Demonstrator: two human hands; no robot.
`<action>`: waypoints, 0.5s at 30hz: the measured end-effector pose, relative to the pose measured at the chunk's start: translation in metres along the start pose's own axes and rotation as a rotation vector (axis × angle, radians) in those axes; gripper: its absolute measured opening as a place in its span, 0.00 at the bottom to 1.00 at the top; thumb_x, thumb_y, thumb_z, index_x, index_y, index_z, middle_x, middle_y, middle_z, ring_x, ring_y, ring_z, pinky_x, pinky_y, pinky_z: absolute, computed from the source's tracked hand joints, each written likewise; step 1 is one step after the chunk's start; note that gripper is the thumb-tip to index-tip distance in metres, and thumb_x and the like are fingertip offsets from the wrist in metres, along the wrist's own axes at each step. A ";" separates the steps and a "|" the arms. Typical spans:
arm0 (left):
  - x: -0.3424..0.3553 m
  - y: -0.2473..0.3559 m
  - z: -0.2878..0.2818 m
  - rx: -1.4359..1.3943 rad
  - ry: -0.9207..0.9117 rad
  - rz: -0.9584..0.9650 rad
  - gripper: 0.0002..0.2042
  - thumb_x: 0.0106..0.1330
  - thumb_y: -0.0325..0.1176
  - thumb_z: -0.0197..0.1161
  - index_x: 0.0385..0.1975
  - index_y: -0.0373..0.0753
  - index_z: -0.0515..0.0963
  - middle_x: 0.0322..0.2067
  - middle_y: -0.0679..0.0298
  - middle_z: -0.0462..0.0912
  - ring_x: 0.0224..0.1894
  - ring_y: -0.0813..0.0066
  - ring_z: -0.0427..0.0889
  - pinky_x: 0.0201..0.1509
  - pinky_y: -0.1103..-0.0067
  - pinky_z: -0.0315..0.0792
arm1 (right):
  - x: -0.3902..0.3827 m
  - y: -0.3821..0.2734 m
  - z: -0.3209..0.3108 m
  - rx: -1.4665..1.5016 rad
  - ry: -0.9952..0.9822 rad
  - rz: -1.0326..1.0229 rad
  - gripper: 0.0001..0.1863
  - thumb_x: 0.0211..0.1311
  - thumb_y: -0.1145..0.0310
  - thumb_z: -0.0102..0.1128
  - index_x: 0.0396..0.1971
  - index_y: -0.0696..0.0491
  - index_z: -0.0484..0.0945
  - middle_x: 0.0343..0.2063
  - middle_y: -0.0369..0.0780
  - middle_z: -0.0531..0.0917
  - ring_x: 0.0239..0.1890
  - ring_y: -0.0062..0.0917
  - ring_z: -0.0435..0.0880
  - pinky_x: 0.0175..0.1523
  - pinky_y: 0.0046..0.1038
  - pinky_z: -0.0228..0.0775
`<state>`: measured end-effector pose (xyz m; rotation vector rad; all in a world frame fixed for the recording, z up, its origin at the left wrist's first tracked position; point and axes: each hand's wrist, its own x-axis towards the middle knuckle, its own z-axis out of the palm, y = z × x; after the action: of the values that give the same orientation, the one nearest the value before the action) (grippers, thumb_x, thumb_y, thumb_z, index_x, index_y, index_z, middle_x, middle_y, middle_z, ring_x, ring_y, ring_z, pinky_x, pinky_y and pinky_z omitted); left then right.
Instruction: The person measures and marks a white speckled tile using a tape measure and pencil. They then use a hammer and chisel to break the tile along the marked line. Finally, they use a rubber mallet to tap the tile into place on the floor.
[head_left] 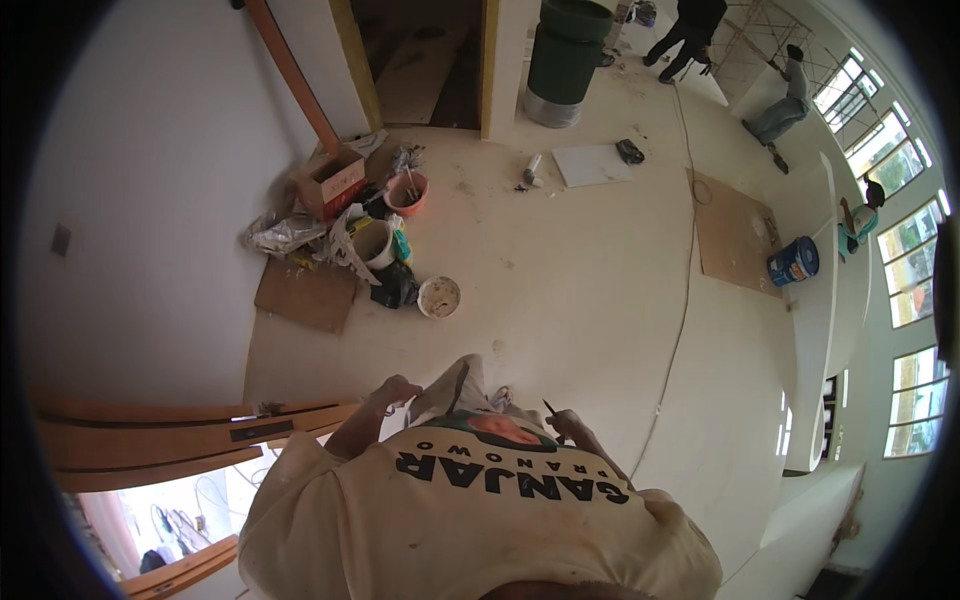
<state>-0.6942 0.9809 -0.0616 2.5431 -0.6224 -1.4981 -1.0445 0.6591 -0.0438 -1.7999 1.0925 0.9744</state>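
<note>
My left hand (398, 390) hangs at my left side near the orange wooden door (150, 430), its fingers curled; what they hold, if anything, is too small to make out. In my right hand (565, 425), low at my right side, is a thin dark tool (550, 409). My printed beige shirt fills the bottom of the head view. Ahead on the left, a round tub of pale material (439, 298) sits beside a white bucket (372, 248), a pink bucket (407, 190), a cardboard box (330, 180), crumpled bags (280, 232) and flat cardboard (300, 295).
A doorway (420, 60) opens ahead, beside a green drum (562, 60). A white board (590, 166) lies mid-floor. A cable (672, 355) runs along my right. Three people (685, 30) work at the back right, near scaffolding, a blue bucket (785, 262) and a white partition (815, 360).
</note>
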 end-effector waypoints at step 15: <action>0.154 0.074 -0.140 -0.191 -0.013 -0.074 0.26 0.51 0.50 0.69 0.30 0.27 0.80 0.27 0.49 0.83 0.27 0.60 0.83 0.31 0.66 0.75 | 0.179 -0.158 -0.311 0.277 0.338 0.051 0.17 0.56 0.58 0.63 0.37 0.55 0.84 0.16 0.38 0.77 0.15 0.26 0.75 0.22 0.33 0.68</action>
<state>-0.5293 0.8369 -0.0932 2.4372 -0.3697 -1.5185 -0.7767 0.3730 -0.0470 -1.7485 1.4108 0.5233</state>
